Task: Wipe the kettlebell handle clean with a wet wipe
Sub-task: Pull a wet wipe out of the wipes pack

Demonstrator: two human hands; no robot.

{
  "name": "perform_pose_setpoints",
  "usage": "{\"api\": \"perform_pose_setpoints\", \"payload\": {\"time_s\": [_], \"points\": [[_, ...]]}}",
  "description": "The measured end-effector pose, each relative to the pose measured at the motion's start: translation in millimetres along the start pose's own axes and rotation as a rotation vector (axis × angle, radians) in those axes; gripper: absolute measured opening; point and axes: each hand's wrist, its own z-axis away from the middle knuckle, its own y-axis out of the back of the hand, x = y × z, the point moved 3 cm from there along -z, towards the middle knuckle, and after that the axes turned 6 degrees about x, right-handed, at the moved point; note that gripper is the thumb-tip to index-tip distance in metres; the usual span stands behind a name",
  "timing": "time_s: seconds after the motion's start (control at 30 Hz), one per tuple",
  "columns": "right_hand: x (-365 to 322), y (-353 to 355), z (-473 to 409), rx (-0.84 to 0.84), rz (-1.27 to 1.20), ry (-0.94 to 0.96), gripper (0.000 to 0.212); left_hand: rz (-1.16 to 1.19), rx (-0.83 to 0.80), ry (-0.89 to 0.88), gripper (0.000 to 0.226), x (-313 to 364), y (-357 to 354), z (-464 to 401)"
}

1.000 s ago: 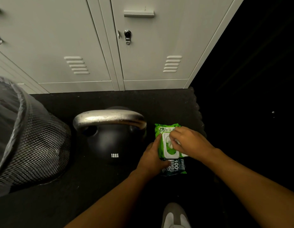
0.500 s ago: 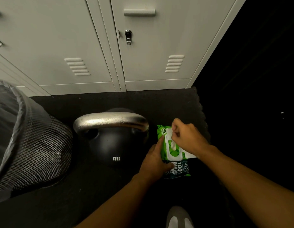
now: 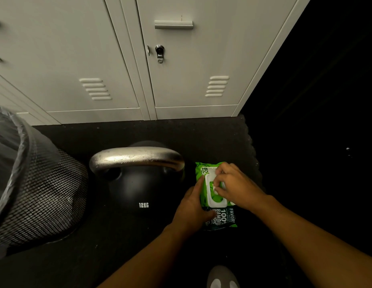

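A black kettlebell (image 3: 139, 190) marked 12KG stands on the floor mat, its silver handle (image 3: 137, 157) bare and facing up. Just right of it lies a green wet wipe pack (image 3: 223, 218) with a white lid frame. My left hand (image 3: 192, 206) grips the pack's left edge, with the thumb lying along the lid frame. My right hand (image 3: 238, 187) covers the pack's right side. Its thumb and forefinger pinch at the opening inside the frame, where a bit of white wipe shows between them. Neither hand touches the kettlebell.
A black mesh waste bin (image 3: 45, 194) with a plastic liner stands close to the left of the kettlebell. Grey lockers (image 3: 181, 80) rise right behind the black rubber mat (image 3: 201, 134). My shoe (image 3: 222, 277) shows at the bottom edge. Dark floor lies to the right.
My right hand's fingers have moved from the pack's far end down to the opening in the middle of the lid frame. My left hand stays on the pack.
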Motion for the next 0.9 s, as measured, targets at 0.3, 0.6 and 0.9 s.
{"api": "perform_pose_setpoints", "payload": {"time_s": [0.3, 0.6, 0.9], "points": [[-1.5, 25.0, 0.8, -0.046, -0.105, -0.106, 0.023, -0.019, 0.006, 0.004, 0.115, 4.1, 0.9, 1.7], [-28.1, 95.9, 6.9, 0.069, -0.201, -0.071, 0.018, -0.132, 0.073, -0.088, 0.068, 74.7, 40.2, 7.4], [-94.1, 205.9, 4.2, 0.287, -0.26, 0.029, 0.017, -0.021, 0.279, -0.247, 0.02, 168.8, 140.5, 40.3]]}}
